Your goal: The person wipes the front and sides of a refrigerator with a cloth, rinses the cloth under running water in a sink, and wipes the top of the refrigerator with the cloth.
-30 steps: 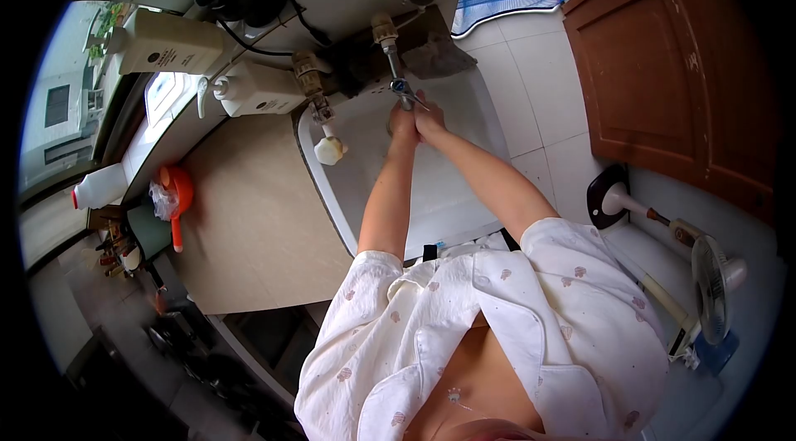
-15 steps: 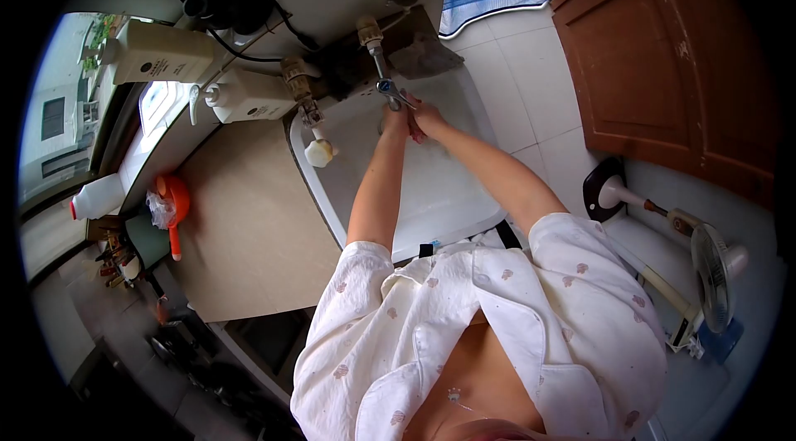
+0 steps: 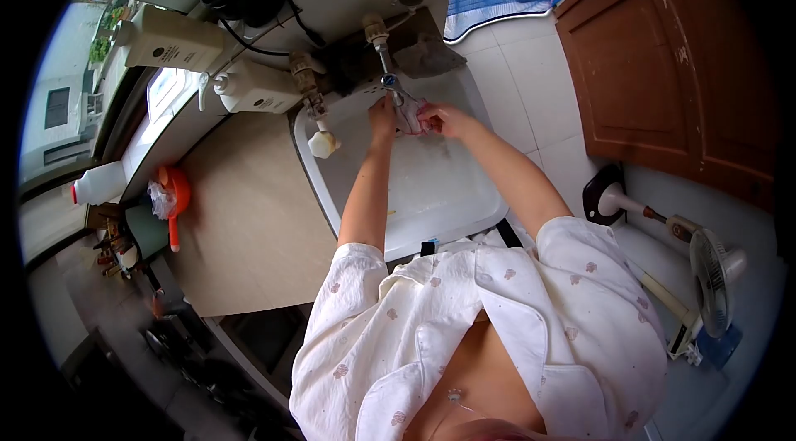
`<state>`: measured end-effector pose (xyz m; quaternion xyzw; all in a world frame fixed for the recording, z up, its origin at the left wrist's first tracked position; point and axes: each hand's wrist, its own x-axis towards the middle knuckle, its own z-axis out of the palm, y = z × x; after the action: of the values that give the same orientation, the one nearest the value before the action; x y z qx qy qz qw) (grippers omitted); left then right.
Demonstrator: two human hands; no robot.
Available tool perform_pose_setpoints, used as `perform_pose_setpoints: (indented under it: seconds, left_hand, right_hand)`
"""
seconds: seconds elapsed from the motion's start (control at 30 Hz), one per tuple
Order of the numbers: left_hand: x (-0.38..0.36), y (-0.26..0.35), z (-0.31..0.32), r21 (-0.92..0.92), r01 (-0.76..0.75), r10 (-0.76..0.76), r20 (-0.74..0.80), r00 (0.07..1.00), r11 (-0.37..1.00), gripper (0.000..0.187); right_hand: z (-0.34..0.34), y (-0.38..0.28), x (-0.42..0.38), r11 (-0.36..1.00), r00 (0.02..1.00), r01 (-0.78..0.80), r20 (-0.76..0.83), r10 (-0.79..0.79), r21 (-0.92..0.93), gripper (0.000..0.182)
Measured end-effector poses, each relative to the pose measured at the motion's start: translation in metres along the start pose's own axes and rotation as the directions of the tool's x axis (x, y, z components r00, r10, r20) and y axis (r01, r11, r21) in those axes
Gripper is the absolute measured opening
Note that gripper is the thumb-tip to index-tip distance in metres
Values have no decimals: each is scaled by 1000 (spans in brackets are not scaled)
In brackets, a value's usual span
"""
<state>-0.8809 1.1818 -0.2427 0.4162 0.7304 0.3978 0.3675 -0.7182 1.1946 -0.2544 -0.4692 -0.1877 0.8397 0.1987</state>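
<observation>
Beneath the metal faucet (image 3: 389,81), a small pale cloth with a pinkish-red edge (image 3: 409,120) spans the gap between my two hands. My left hand (image 3: 382,118) is closed at the cloth's left side, its fingers partly hidden from above. On the other side, the bent fingers of my right hand (image 3: 446,120) pinch the cloth's pink edge. Both hands are over the far part of the white sink (image 3: 448,217). The cloth's exact kind is too small to make out.
Left of the sink runs a beige counter (image 3: 249,217), with an orange-red dipper (image 3: 176,192) at its far edge. Two pump bottles (image 3: 259,88) (image 3: 174,39) stand near the window. A tap with a pale knob (image 3: 322,143) juts over the rim. A fan (image 3: 711,279) is at right.
My hands have moved apart from close together under the faucet, and the cloth now shows stretched between them. The view has shifted slightly.
</observation>
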Motion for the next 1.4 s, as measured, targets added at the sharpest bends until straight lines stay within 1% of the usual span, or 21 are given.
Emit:
perform_pose_setpoints:
  seconds: [0.07, 0.17, 0.23, 0.3, 0.37, 0.4, 0.43, 0.47, 0.5, 0.57, 0.63, 0.67, 0.73, 0.8, 0.87, 1.0, 1.07, 1.13, 1.2, 1.3, 1.4]
  left_hand:
    - [-2, -2, -1, 28, -109, 110, -21, 994, 994, 27]
    - [3, -13, 2, 14, -27, 27, -61, 998, 1000, 28]
    - [5, -15, 1, 31, -37, 39, -68, 997, 999, 28]
    - [6, -18, 3, 48, -44, 48, -76, 996, 998, 28]
    - [6, -22, 8, 411, -374, 495, -242, 835, 832, 26]
    - [2, -16, 8, 410, -372, 494, -245, 834, 833, 26]
    - [-6, -7, 8, 18, -197, 197, -100, 975, 980, 19]
    - [-13, 3, 8, -324, 99, -49, 159, 986, 941, 14]
    - [-18, 5, 11, -324, 96, -47, 156, 987, 941, 14]
    - [-25, 9, 15, -362, -83, 213, 337, 917, 928, 17]
    - [-31, 6, 13, -337, -113, 235, 350, 907, 935, 16]
    - [-32, 5, 12, -313, -143, 258, 363, 895, 939, 16]
    - [-31, -6, 14, -328, -171, 291, 364, 885, 929, 15]
    - [-29, -8, 11, -342, -199, 324, 363, 873, 919, 14]
    - [-27, -2, 0, -475, 181, -5, 348, 937, 861, 16]
    - [-21, -27, -6, -676, 51, 13, 89, 996, 735, 16]
    - [-13, -37, -7, -519, 44, 31, 135, 990, 854, 19]
    - [-6, -32, -3, -432, 27, 34, 133, 991, 901, 22]
    - [-4, -19, 0, -342, 9, 39, 132, 991, 940, 25]
    - [-2, -1, 6, -140, 130, -72, 361, 930, 982, 29]
    - [1, -1, 15, 42, -77, 54, 403, 914, 996, 30]
  right_hand:
    - [-1, -3, 0, 995, 999, -33, -18, 32, -94, 15]
    - [14, -18, -22, 949, 990, 102, -65, -127, -297, 13]
    - [15, -17, -22, 859, 908, 376, -46, -416, -346, 20]
    - [14, -19, -23, 832, 903, 357, -72, -424, -424, 22]
    - [16, -20, -24, 801, 897, 332, -96, -432, -499, 24]
    - [15, -16, -16, 754, 858, 344, -138, -494, -559, 23]
    - [12, -11, -7, 705, 813, 350, -174, -556, -617, 24]
    - [10, -6, 3, 704, 813, 352, -171, -557, -617, 24]
    - [13, -5, 8, 703, 769, 381, -216, -601, -600, 26]
    - [13, -3, 12, 701, 722, 410, -262, -641, -583, 28]
    - [37, -22, -23, 932, 875, 329, -323, -361, -150, 27]
    - [37, -21, -21, 932, 875, 329, -322, -360, -150, 27]
    - [29, -15, -6, 844, 885, 247, -245, -397, -476, 21]
    - [22, -9, 7, 860, 905, 268, -193, -379, -434, 18]
    - [14, -3, 14, 877, 921, 285, -143, -363, -387, 17]
    - [8, -9, 3, 801, 838, 372, -200, -507, -469, 17]
    - [3, -17, -11, 752, 807, 412, -177, -563, -515, 17]
    - [6, -32, -37, 525, 713, 211, -237, -660, -825, 15]
    - [3, -41, -50, 528, 707, 197, -253, -661, -826, 16]
    - [-10, -44, -51, 484, 658, 218, -238, -714, -848, 18]
    - [-18, -44, -52, 469, 636, 263, -214, -741, -843, 20]
